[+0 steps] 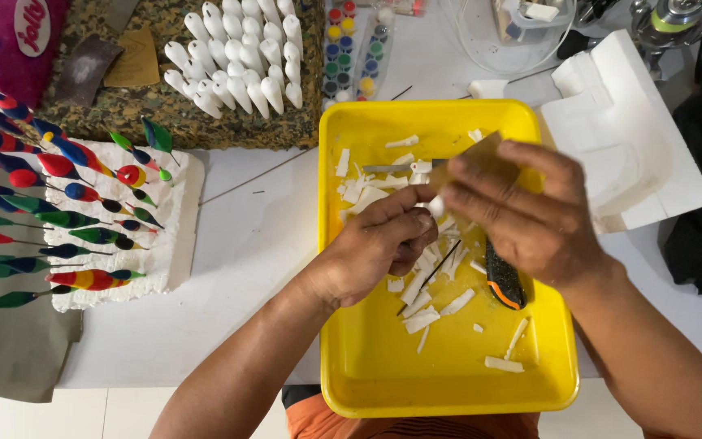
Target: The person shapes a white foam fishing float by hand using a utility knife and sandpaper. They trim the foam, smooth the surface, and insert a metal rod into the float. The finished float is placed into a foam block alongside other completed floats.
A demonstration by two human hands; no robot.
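Sanding a small white float body (436,206) over the yellow tray (367,382), both hands meeting mid-air.

The left hand (375,248) pinches the piece by its thin stick, and the right hand (522,215) grasps a tan sanding pad (477,154) against it, so white shavings (420,317) drop into the tray beside the orange-black knife (504,284). Painted floats (67,211) stand pinned in foam, apparently to dry.

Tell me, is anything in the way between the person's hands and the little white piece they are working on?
No. The left hand pinches the small white piece directly, and the right hand presses a tan sanding piece against it. White shavings and a utility knife lie underneath in the yellow tray.
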